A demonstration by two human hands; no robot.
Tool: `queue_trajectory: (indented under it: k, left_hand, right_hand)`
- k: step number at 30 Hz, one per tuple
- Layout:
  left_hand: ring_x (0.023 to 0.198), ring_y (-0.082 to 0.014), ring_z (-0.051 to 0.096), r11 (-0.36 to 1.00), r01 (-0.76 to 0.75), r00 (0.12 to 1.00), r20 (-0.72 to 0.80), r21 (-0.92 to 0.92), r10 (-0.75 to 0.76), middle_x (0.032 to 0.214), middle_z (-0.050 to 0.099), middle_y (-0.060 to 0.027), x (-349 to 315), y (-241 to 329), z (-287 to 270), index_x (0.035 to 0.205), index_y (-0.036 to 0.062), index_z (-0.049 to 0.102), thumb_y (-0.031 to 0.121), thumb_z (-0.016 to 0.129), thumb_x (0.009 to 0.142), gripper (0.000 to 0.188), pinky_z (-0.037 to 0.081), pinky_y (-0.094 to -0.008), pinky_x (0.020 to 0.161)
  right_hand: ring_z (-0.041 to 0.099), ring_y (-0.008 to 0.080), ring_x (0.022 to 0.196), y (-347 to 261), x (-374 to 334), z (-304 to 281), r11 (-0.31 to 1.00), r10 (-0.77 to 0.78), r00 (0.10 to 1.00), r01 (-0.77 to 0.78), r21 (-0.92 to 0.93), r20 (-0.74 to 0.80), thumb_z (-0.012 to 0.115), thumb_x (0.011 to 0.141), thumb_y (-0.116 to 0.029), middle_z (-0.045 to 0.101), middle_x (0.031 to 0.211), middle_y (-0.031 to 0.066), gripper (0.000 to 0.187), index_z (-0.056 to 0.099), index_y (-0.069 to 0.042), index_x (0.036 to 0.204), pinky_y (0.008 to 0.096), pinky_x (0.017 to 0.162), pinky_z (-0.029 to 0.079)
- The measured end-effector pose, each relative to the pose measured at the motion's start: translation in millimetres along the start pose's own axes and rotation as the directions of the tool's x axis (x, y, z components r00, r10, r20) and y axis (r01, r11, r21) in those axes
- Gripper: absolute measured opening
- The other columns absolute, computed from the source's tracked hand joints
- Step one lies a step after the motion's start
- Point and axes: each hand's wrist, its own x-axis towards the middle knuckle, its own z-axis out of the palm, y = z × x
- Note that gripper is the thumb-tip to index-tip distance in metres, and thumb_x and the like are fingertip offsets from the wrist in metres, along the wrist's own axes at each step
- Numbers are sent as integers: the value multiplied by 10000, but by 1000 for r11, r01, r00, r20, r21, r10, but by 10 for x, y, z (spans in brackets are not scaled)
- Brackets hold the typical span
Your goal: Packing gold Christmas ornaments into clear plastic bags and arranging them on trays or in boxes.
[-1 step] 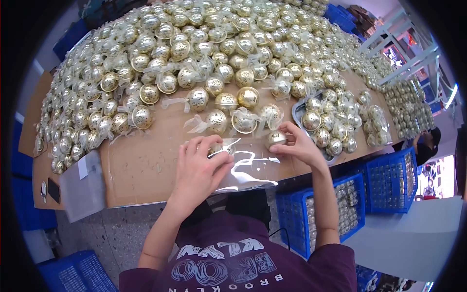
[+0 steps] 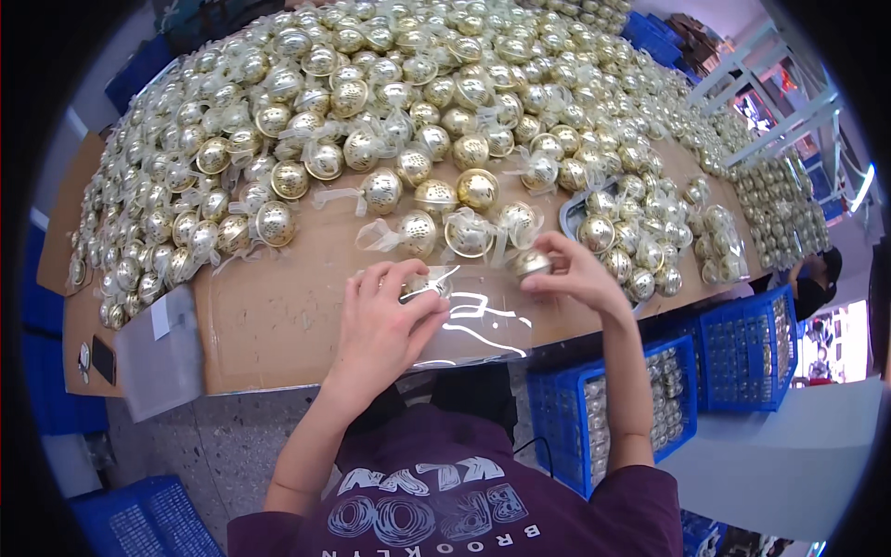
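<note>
My right hand (image 2: pixel 577 277) grips a gold perforated ball ornament (image 2: pixel 531 265) between thumb and fingers, just above the table's front part. My left hand (image 2: pixel 390 311) is curled over another gold ball (image 2: pixel 416 284), mostly hidden by the fingers. That ball lies at the left end of a clear, shiny plastic package (image 2: pixel 492 332), flat on the cardboard-covered table (image 2: pixel 269 316); whether it is a bag or a box I cannot tell. Just beyond my hands sit several loose balls with pale sheer ribbons, among them a gold ball (image 2: pixel 469 232).
A large heap of gold balls (image 2: pixel 343 97) fills the far table. Right of my right hand, a grey tray (image 2: pixel 573 215) holds more. Packed balls (image 2: pixel 778 209) stand farther right. Blue crates (image 2: pixel 563 427) are below the right edge. A phone (image 2: pixel 103 360) lies far left.
My right hand and its ball have shifted very slightly to the right. The left hand stays over its ball; the whole view has moved a little.
</note>
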Motion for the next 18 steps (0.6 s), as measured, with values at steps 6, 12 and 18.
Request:
queue_trajectory:
  k: [6,12,18]
  left_hand:
    - [1090,-243,482,1000,12,1000,4,-3,-12,1128,563,-26,-25,-7,-43,831,173,679,243,684,791,81,354,-392,883]
    - [1096,-242,475,1000,6,1000,-15,-7,-7,1148,561,-8,-44,-24,-11,828,164,688,275,707,787,119,343,-389,879]
    - [1102,-245,476,999,-9,1000,-7,-46,9,1151,559,-27,-33,18,-11,836,163,672,258,692,789,108,343,-399,897]
  right_hand:
    - [592,87,777,-812,566,-695,948,-315,948,316,43,-46,714,821,-276,638,965,58,471,583,-16,1192,225,614,477]
    - [535,98,758,-1159,1142,-1049,790,-381,912,237,-566,-150,700,815,-399,603,899,62,470,646,-58,1134,214,628,441]
    - [531,175,762,-1154,1293,-1582,631,-336,929,98,-770,-157,716,790,-423,576,948,85,512,651,-38,1121,297,675,470]
